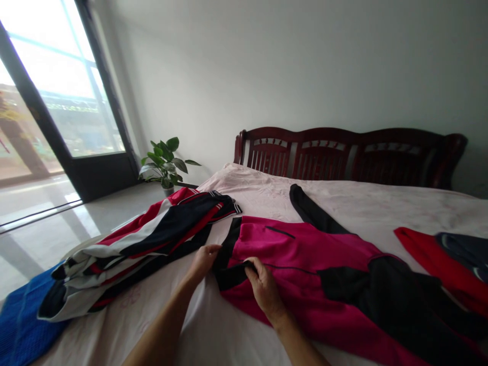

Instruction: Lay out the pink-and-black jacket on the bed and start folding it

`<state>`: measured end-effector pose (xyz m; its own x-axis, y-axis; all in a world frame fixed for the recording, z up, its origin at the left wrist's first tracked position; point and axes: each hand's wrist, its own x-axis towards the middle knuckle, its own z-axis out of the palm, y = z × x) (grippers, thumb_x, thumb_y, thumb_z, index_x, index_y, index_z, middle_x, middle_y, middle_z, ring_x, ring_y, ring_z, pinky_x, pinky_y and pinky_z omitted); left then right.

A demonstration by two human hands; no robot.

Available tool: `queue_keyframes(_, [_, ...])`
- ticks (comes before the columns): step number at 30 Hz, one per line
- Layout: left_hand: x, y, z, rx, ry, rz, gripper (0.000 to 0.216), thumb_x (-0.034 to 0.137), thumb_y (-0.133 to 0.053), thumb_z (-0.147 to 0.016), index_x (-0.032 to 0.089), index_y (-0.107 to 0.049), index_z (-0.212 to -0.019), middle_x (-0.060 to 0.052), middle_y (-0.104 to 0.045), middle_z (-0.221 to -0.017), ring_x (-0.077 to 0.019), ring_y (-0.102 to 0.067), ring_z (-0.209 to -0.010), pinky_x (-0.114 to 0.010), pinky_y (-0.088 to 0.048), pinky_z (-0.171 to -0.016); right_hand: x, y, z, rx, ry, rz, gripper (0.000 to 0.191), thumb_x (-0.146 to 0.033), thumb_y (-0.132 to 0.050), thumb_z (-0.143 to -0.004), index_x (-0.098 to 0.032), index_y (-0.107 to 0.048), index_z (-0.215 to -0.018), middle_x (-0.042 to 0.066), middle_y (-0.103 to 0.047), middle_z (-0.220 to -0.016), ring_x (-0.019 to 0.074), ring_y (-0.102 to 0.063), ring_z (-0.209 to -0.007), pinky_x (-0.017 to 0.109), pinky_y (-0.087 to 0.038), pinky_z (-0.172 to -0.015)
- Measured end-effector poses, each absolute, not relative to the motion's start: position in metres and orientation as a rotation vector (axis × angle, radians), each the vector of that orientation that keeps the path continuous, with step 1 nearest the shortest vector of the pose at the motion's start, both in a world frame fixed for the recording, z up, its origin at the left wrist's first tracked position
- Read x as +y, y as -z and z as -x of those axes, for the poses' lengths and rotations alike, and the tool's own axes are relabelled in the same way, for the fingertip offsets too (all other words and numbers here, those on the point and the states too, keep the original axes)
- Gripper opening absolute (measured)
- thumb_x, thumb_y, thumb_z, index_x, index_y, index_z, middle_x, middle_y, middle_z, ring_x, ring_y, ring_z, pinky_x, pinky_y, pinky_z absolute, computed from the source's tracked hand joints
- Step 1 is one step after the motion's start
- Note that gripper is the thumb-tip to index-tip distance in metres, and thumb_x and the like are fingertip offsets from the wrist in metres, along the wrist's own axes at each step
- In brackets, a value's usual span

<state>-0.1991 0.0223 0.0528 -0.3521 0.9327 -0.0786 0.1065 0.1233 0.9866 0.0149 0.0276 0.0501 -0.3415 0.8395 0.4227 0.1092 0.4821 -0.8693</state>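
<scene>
A magenta jacket with black trim (305, 254) lies spread on the bed (362, 203). My left hand (204, 260) pinches the jacket's black hem at its left edge. My right hand (263, 290) is closed on a black cuff or hem piece of the same jacket, just right of the left hand. A red, white and navy striped jacket (152, 239) lies crumpled to the left, close to my left hand but apart from it.
A red garment (430, 259) with a dark one (465, 251) on it lies at the right edge. Blue cloth (19, 325) sits at the lower left. A dark wooden headboard (343, 155) stands behind, a potted plant (165, 162) and glass door (57, 101) at left.
</scene>
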Motion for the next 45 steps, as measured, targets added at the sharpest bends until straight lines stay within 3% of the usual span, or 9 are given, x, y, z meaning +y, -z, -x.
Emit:
queue_keyframes(5, [0.040, -0.058, 0.194, 1.545, -1.262, -0.981, 0.025, 0.029, -0.078, -0.058, 0.014, -0.069, -0.076, 0.000, -0.068, -0.061, -0.0139, -0.061, -0.051, -0.024, -0.044, -0.050, 0.028, -0.048, -0.016, -1.767, -0.984, 0.794, 0.016, -0.031, -0.051, -0.090, -0.022, -0.063, -0.094, 0.002, -0.068, -0.085, 0.0190, -0.062, -0.080, 0.027, -0.049, -0.072])
queue_keyframes(11, [0.052, -0.061, 0.195, 1.603, -1.314, -0.839, 0.037, 0.014, -0.077, -0.054, 0.014, -0.064, -0.088, 0.004, -0.061, -0.053, -0.0124, -0.057, -0.046, -0.022, -0.040, -0.044, 0.025, -0.051, -0.018, -1.777, -1.014, 0.762, 0.015, -0.032, -0.053, -0.090, -0.022, -0.063, -0.093, 0.001, -0.067, -0.081, 0.0177, -0.062, -0.076, 0.026, -0.049, -0.071])
queue_keyframes(16, [0.044, -0.064, 0.194, 1.524, -1.391, -0.811, 0.018, 0.022, -0.068, -0.065, 0.014, -0.064, -0.080, 0.001, -0.064, -0.057, -0.0130, -0.059, -0.049, -0.024, -0.047, -0.050, 0.023, -0.053, -0.022, -1.769, -1.008, 0.756, 0.014, -0.031, -0.053, -0.090, -0.022, -0.064, -0.093, -0.001, -0.066, -0.081, 0.0169, -0.061, -0.075, 0.025, -0.048, -0.070])
queue_keyframes(20, [0.037, -0.066, 0.191, 1.542, -1.385, -0.847, 0.016, 0.028, -0.068, -0.066, 0.015, -0.065, -0.075, 0.001, -0.062, -0.054, -0.0122, -0.056, -0.046, -0.023, -0.042, -0.046, 0.022, -0.053, -0.022, -1.816, -0.995, 0.782, 0.014, -0.028, -0.053, -0.090, -0.022, -0.064, -0.095, 0.000, -0.069, -0.084, 0.0175, -0.062, -0.077, 0.025, -0.048, -0.070])
queue_keyframes(26, [0.038, -0.066, 0.192, 1.630, -1.300, -1.016, 0.041, 0.055, -0.056, -0.078, 0.016, -0.061, -0.067, 0.001, -0.057, -0.053, -0.0126, -0.052, -0.048, -0.023, -0.037, -0.046, 0.023, -0.053, -0.019, -1.849, -0.959, 0.792, 0.014, -0.026, -0.053, -0.090, -0.022, -0.064, -0.098, 0.000, -0.070, -0.086, 0.0179, -0.064, -0.078, 0.026, -0.049, -0.074])
queue_keyframes(32, [0.045, -0.058, 0.196, 1.949, -1.206, -1.195, 0.014, 0.032, -0.064, -0.075, 0.018, -0.063, -0.075, 0.003, -0.057, -0.059, -0.0143, -0.054, -0.057, -0.024, -0.034, -0.052, 0.020, -0.053, -0.022, -1.738, -0.938, 0.769, 0.015, -0.033, -0.054, -0.093, -0.022, -0.064, -0.095, 0.001, -0.068, -0.087, 0.0175, -0.063, -0.081, 0.026, -0.049, -0.076])
queue_keyframes(36, [0.040, -0.060, 0.199, 2.122, -1.113, -1.334, 0.006, 0.020, -0.063, -0.073, 0.021, -0.065, -0.078, 0.003, -0.057, -0.061, -0.0157, -0.054, -0.062, -0.025, -0.033, -0.057, 0.021, -0.051, -0.025, -1.635, -0.831, 0.767, 0.017, -0.032, -0.050, -0.096, -0.023, -0.064, -0.100, 0.002, -0.067, -0.098, 0.0181, -0.062, -0.093, 0.029, -0.048, -0.087])
queue_keyframes(42, [0.022, -0.082, 0.191, 2.133, -1.118, -1.575, 0.016, 0.033, -0.058, -0.083, 0.023, -0.066, -0.093, -0.003, -0.064, -0.097, -0.0185, -0.060, -0.088, -0.026, -0.041, -0.074, 0.026, -0.046, -0.020, -1.708, -0.755, 0.689, 0.018, -0.029, -0.049, -0.098, -0.026, -0.066, -0.104, 0.001, -0.069, -0.099, 0.0168, -0.064, -0.095, 0.028, -0.048, -0.090])
queue_keyframes(45, [0.008, -0.098, 0.182, 1.886, -1.052, -1.759, 0.035, 0.045, -0.041, -0.095, 0.023, -0.067, -0.087, 0.000, -0.066, -0.090, -0.0156, -0.060, -0.083, -0.024, -0.043, -0.075, 0.028, -0.046, -0.020, -1.720, -0.729, 0.682, 0.019, -0.028, -0.050, -0.098, -0.026, -0.066, -0.107, 0.001, -0.070, -0.102, 0.0166, -0.065, -0.096, 0.027, -0.048, -0.090])
